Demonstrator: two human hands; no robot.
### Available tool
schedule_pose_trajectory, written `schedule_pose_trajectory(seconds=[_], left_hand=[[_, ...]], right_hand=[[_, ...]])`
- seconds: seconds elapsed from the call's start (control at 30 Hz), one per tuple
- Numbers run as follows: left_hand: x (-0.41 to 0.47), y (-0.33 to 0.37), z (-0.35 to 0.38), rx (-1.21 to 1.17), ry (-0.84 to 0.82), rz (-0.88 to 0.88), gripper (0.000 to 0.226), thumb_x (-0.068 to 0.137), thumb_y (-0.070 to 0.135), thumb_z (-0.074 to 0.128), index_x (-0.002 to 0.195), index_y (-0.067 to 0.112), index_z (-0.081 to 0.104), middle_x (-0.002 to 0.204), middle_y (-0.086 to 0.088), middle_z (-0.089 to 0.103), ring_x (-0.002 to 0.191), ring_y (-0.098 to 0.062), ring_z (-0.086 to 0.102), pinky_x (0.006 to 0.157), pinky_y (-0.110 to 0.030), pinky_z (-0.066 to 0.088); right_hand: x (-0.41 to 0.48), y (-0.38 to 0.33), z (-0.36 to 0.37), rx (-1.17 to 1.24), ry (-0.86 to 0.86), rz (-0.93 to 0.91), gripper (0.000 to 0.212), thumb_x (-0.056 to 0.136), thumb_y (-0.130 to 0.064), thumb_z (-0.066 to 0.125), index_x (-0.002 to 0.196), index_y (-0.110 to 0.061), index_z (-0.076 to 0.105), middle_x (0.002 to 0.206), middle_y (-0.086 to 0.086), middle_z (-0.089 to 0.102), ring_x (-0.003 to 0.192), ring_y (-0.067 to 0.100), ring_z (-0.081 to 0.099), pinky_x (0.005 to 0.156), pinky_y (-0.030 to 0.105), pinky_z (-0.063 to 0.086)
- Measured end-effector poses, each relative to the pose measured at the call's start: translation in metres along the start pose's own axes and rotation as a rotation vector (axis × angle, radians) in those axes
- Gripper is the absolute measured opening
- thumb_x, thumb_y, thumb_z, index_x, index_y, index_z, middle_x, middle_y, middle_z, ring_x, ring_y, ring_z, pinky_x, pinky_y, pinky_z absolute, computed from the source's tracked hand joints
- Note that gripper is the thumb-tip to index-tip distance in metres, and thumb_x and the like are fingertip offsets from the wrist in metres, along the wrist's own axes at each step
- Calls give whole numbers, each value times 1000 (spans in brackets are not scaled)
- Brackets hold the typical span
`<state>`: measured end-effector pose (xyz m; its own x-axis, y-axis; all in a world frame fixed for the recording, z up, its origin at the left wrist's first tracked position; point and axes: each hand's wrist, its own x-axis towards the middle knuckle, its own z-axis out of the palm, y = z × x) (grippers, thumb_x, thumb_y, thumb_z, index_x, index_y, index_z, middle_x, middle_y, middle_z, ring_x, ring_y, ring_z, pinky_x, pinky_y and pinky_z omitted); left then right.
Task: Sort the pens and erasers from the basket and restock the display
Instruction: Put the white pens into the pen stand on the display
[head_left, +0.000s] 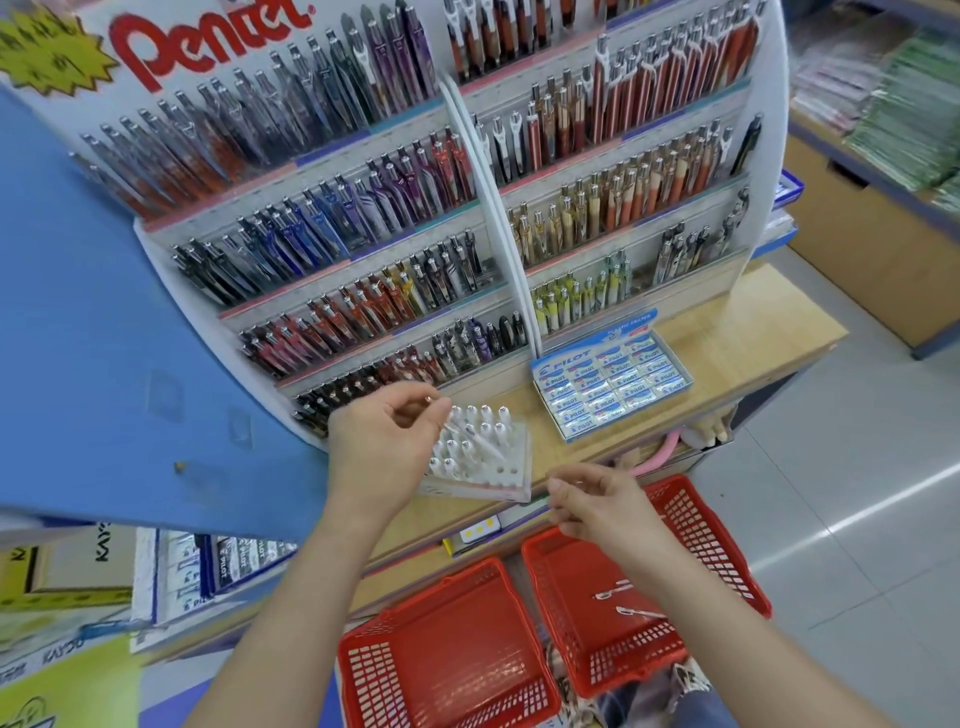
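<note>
The left hand (382, 447) hovers over the white pen stand (480, 457) on the counter (727, 343), its fingers (421, 410) pinched on a thin clear pen (449, 423) whose tip angles down toward the stand's holes, likely to seat it upright beside the white-capped pens already there. Several front holes are empty, so there is room for more. The right hand (597, 501) hangs above the right basket (727, 561), its fingers curled around something small and pale; whether it is another pen I cannot tell. Two pens (623, 600) lie loose in that basket, within easy reach of the right hand. The left basket (447, 649) looks empty. The eraser box (613, 387) sits full, just right of the stand, below the tiered display (363, 218).
</note>
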<state>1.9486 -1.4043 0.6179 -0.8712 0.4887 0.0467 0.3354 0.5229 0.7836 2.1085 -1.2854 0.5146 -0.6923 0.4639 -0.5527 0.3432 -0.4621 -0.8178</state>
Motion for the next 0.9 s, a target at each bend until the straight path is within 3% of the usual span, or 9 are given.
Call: schedule_pose_trajectory(seconds=[0.1, 0.27, 0.47, 0.7, 0.9], left_hand=[[-9, -10, 11, 112, -22, 69, 2, 81, 22, 72, 80, 23, 74, 66, 10, 69, 63, -7, 63, 67, -34, 56], [-16, -28, 29, 230, -65, 139, 10, 83, 31, 66, 81, 23, 70, 66, 6, 66, 66, -15, 62, 64, -37, 51], [-14, -33, 41, 291, -78, 162, 10, 83, 29, 68, 80, 20, 71, 69, 4, 66, 66, -15, 59, 65, -35, 50], [-6, -42, 46, 464, -86, 192, 14, 80, 33, 71, 84, 20, 74, 76, 6, 57, 82, -18, 53, 73, -29, 41], [-5, -43, 53, 538, -129, 200, 18, 82, 38, 67, 86, 21, 74, 82, 6, 61, 84, -16, 51, 73, -27, 37]], right_hand=[[10, 11, 11, -16, 2, 30, 16, 89, -19, 65, 100, -8, 66, 81, 7, 61, 68, 15, 61, 60, 23, 51], [25, 15, 22, -64, 52, 14, 23, 88, -18, 65, 103, 0, 65, 73, 6, 62, 65, 16, 60, 68, 33, 51], [31, 20, 28, -49, 105, 15, 13, 86, -17, 67, 94, -7, 66, 69, 8, 64, 69, 23, 60, 80, 49, 54], [34, 27, 31, 18, 142, 38, 23, 84, -21, 71, 99, -3, 66, 72, 9, 67, 72, 20, 63, 86, 48, 54], [34, 27, 32, 7, 158, 35, 15, 83, -25, 72, 87, -10, 70, 73, 10, 69, 74, 22, 65, 88, 49, 53]])
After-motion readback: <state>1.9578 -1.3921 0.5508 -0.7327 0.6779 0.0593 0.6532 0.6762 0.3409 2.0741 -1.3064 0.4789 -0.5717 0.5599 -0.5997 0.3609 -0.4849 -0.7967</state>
